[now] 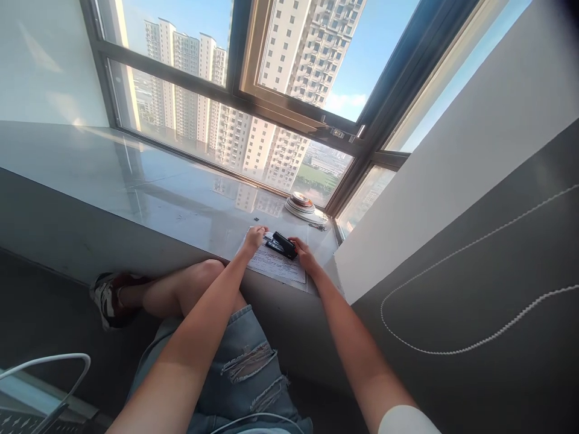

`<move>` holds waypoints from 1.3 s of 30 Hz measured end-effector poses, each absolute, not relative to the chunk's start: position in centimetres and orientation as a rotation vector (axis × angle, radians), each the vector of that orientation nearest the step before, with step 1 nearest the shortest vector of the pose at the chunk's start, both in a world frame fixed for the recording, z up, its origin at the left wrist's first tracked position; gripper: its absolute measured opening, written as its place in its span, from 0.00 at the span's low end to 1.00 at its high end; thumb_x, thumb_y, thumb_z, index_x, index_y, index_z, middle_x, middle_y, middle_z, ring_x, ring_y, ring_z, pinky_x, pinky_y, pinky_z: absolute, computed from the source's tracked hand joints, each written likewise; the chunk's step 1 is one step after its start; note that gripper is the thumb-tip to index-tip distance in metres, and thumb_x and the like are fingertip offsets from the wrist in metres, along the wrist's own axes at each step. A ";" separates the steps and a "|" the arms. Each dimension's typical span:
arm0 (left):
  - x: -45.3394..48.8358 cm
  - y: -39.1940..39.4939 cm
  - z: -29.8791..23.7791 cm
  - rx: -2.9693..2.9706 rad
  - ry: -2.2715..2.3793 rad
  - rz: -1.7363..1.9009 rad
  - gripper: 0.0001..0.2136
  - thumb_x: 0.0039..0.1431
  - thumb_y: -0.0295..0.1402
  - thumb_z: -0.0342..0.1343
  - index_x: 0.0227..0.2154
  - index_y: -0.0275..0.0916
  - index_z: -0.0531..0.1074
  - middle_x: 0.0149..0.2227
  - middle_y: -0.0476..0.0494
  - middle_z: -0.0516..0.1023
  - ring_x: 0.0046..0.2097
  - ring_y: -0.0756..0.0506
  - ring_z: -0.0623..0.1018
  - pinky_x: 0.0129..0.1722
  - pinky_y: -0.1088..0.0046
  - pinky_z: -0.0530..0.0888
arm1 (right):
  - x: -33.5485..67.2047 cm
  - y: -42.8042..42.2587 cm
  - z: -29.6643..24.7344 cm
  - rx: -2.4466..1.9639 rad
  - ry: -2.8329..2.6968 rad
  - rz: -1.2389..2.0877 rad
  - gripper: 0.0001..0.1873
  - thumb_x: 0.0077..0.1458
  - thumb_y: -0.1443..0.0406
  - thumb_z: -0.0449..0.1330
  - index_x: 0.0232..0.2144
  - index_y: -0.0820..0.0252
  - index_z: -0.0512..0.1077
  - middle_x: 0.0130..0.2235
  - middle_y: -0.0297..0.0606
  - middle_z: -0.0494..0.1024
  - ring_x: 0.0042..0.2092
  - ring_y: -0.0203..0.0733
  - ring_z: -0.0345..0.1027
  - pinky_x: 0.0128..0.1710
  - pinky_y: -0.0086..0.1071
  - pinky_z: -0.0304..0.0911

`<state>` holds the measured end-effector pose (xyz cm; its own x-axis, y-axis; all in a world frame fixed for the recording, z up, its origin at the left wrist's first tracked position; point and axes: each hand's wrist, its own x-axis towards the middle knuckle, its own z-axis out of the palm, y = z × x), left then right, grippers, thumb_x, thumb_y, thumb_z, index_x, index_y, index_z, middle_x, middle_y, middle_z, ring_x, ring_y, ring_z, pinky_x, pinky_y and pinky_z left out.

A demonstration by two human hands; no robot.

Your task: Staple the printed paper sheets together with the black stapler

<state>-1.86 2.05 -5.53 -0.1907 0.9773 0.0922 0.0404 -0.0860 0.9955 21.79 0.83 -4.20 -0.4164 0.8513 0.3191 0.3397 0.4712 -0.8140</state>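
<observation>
A black stapler [284, 246] rests over printed sheets of paper [278, 267] on the window sill, its upper arm tilted up from its base. My right hand [305, 253] grips the stapler at its right end, thumb and fingers around it. My left hand [256, 236] is closed in a pinch just left of the stapler, above the paper's upper left corner. Whatever its fingertips hold is too small to make out. A small dark piece [256, 219] lies on the sill beyond my left hand.
Near the window corner sits a round stack of plate-like discs [301, 204], with a small dark item [317, 226] beside it. The glossy sill [181, 199] stretches left. A white beaded cord [434, 351] hangs at the right. My knee [210, 268] touches the sill's front.
</observation>
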 end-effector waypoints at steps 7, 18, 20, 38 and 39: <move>-1.8 1.7 -5.1 1.094 1.293 1.460 0.16 0.66 0.33 0.46 0.42 0.36 0.79 0.50 0.33 0.82 0.53 0.40 0.80 0.54 0.65 0.75 | 21.2 0.4 -3.3 -1.045 -2.095 0.757 0.29 0.60 0.45 0.56 0.52 0.58 0.76 0.46 0.40 0.81 0.47 0.48 0.73 0.48 0.37 0.67; -2.2 0.9 -3.9 0.654 0.832 1.473 0.13 0.70 0.35 0.46 0.43 0.35 0.74 0.53 0.28 0.79 0.52 0.38 0.82 0.55 0.59 0.78 | 19.7 -1.2 -1.8 -0.927 -2.218 0.027 0.22 0.64 0.68 0.54 0.56 0.55 0.78 0.55 0.41 0.81 0.59 0.52 0.72 0.61 0.47 0.62; -2.0 0.9 -3.9 0.575 0.784 1.404 0.13 0.71 0.35 0.45 0.41 0.35 0.74 0.51 0.27 0.80 0.53 0.38 0.82 0.55 0.59 0.78 | 19.7 -1.7 -1.4 -0.844 -2.321 -0.145 0.24 0.67 0.72 0.49 0.57 0.52 0.77 0.60 0.41 0.78 0.64 0.50 0.68 0.66 0.49 0.55; -1.4 -1.3 -3.0 1.039 0.820 1.712 0.19 0.66 0.36 0.63 0.55 0.32 0.70 0.46 0.30 0.84 0.43 0.40 0.85 0.51 0.56 0.81 | 17.8 -1.7 -4.6 -1.332 -1.704 0.459 0.27 0.55 0.52 0.66 0.53 0.59 0.78 0.49 0.48 0.83 0.52 0.60 0.76 0.56 0.53 0.69; -1.4 -1.6 -2.7 1.095 0.814 1.688 0.22 0.63 0.39 0.65 0.54 0.32 0.71 0.45 0.31 0.84 0.43 0.39 0.85 0.50 0.56 0.81 | 17.8 -2.0 -4.2 -1.300 -1.719 0.401 0.28 0.55 0.51 0.66 0.54 0.59 0.78 0.52 0.49 0.82 0.54 0.60 0.74 0.57 0.53 0.68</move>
<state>-1.43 -1.60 -2.68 -0.1664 0.9379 0.3044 -0.3458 -0.3446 0.8727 17.83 -1.99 -4.20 -0.0254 0.8846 0.4656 0.5869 0.3902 -0.7094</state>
